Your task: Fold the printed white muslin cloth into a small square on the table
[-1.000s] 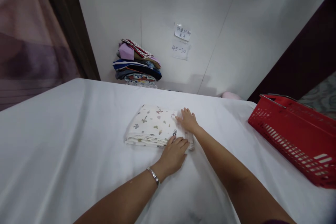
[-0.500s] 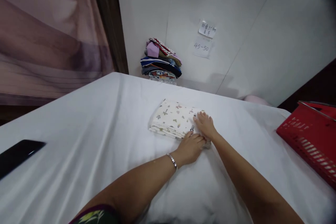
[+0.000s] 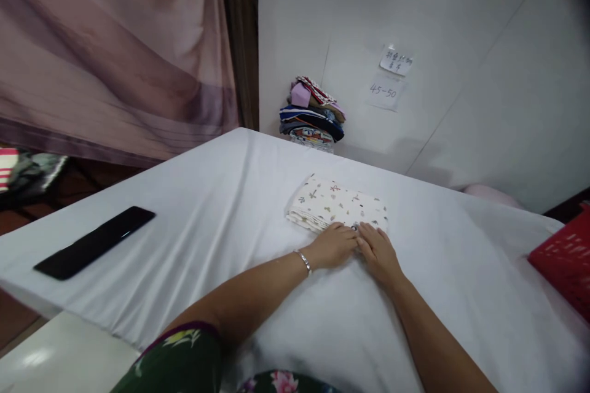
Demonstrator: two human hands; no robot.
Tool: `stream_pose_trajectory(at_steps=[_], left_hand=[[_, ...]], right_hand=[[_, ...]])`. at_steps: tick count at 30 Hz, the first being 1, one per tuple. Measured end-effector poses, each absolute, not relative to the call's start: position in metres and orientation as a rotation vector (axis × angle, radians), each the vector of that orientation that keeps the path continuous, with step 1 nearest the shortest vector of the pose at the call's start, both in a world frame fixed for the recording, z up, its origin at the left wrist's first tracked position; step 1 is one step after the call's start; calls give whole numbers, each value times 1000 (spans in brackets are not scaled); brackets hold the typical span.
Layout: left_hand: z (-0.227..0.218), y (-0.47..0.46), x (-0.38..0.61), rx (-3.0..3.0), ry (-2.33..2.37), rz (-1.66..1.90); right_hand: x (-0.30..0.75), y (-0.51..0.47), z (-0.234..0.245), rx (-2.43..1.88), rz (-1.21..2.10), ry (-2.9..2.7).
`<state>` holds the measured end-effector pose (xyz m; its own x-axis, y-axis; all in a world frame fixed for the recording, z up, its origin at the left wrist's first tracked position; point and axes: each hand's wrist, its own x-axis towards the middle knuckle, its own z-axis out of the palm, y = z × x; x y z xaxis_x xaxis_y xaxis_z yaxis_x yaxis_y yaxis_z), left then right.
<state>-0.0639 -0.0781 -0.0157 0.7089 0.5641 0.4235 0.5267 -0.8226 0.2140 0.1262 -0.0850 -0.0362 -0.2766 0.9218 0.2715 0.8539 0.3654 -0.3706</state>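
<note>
A folded cream cloth [image 3: 334,198] with small leaf and dragonfly prints lies on the white-covered table, its layered near edge facing me. My left hand [image 3: 332,247], with a silver bracelet at the wrist, rests against that near edge, fingers stretched toward the right. Beside it, my right hand [image 3: 380,253] lies flat with its fingertips on the cloth's near right part. The fingertips of the two hands almost meet. Parts of the near edge are hidden under them.
A black phone-like slab [image 3: 94,242] lies on the left of the table [image 3: 207,215]. Folded clothes [image 3: 312,112] are stacked by the wall at the back. A red plastic basket [image 3: 565,258] stands at the right edge. Paper signs [image 3: 385,91] hang on the wall.
My right hand has slid toward me, from the cloth's top to its near edge beside my left hand. The view has turned left, showing more of the black slab and less of the basket.
</note>
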Motion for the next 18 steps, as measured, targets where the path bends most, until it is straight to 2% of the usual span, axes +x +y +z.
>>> stream_pose_trajectory(at_steps=[10,18], left_hand=[[-20,-54,-197,2486,1533,1028],[-25,-54,-193,2297,1623,1099]], right_hand=[[129,-89,-34,-1504,5,-2397],[128,-89,-34,-1516,-26,-2401]])
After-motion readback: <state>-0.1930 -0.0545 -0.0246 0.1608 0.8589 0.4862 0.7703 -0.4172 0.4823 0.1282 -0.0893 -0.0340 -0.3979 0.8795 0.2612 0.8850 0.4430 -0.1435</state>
